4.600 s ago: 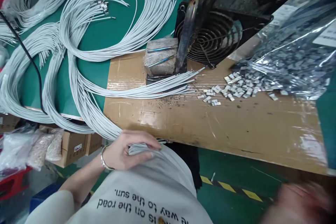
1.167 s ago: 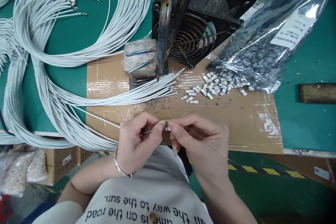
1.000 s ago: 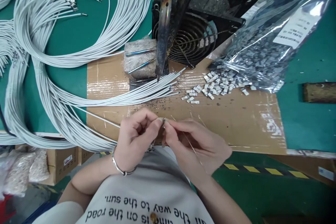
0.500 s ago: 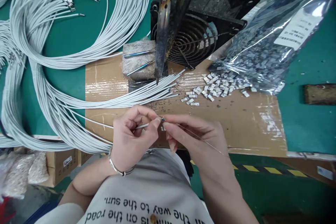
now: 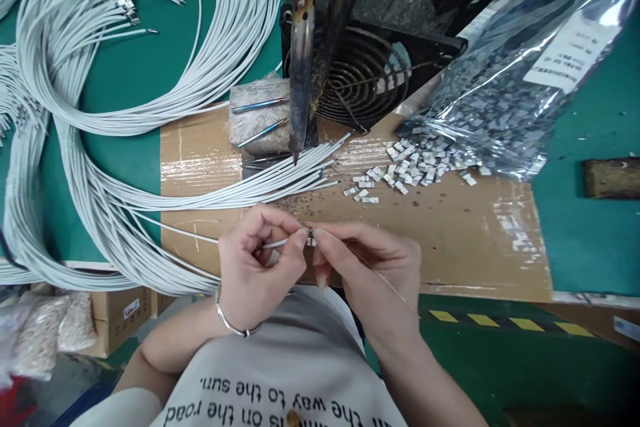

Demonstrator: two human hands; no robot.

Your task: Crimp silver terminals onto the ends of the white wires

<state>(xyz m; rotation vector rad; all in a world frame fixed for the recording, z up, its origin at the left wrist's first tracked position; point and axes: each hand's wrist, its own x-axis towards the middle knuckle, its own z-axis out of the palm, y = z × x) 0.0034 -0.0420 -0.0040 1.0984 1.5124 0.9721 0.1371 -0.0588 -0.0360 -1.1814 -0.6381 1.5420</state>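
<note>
My left hand [image 5: 255,267] pinches the end of one thin white cable [image 5: 200,235] that runs off to the left across the cardboard sheet [image 5: 450,240]. My right hand [image 5: 370,267] meets it fingertip to fingertip and holds a small metal terminal [image 5: 311,237] at the cable's tip; a fine solder wire [image 5: 385,280] trails back over that hand. Both hands hover over the near edge of the cardboard. A bundle of white cables [image 5: 240,190] lies just beyond them.
A soldering iron [image 5: 299,60] stands upright in front of a black fan [image 5: 370,73]. Loose metal terminals [image 5: 405,170] spill from a clear plastic bag [image 5: 505,100] at the right. Looped white cables [image 5: 100,80] cover the green table [image 5: 590,233] on the left. Cardboard boxes [image 5: 117,310] sit below.
Earlier my left hand rested on cables at my lap and the right was off to the side. Both have since come together over the cardboard, pinching the cable tip with small finger shifts.
</note>
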